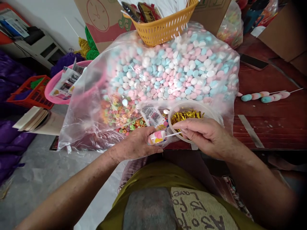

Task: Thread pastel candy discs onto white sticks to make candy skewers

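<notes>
My left hand is closed around a marshmallow skewer in a clear printed wrapper. Its white stick points right, toward my right hand. That hand is over the near rim of a round clear plastic tub, thumb and fingers pinched together by the stick's end. What lies between its fingertips is hidden. Gold twist ties fill the tub. Just behind my left hand lie printed wrappers and a bag of colourful ring-shaped sweets.
A large clear bag of pink, white and blue marshmallows covers much of the red table. Behind it stands a yellow basket with white sticks. Marshmallow skewers and a phone lie right. A pink basin is left.
</notes>
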A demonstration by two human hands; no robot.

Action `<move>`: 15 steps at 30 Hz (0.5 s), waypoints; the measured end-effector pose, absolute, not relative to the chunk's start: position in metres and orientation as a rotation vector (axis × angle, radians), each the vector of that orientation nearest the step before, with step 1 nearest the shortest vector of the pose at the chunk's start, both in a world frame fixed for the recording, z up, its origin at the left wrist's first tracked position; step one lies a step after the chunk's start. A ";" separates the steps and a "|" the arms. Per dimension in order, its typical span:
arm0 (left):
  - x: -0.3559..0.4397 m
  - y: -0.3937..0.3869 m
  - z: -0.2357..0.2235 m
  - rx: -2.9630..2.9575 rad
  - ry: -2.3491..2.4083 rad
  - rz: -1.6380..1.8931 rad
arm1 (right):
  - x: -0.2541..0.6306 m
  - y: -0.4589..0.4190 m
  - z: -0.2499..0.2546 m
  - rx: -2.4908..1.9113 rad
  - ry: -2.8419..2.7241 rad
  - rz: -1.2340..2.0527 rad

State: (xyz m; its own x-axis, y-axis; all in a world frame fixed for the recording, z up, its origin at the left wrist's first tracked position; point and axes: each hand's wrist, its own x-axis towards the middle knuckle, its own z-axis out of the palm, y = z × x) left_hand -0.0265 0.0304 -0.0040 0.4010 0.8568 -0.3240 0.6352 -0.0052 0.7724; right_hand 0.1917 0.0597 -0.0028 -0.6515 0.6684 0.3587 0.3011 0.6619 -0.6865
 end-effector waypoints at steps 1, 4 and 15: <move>-0.022 0.031 -0.004 1.776 1.339 0.297 | 0.187 0.057 -0.005 -0.741 -2.283 0.796; -0.005 0.032 -0.006 1.850 1.314 0.345 | 0.171 0.049 -0.012 -0.776 -2.318 0.817; -0.045 0.032 0.009 1.299 0.844 0.325 | 0.206 0.066 -0.001 -0.897 -2.030 1.060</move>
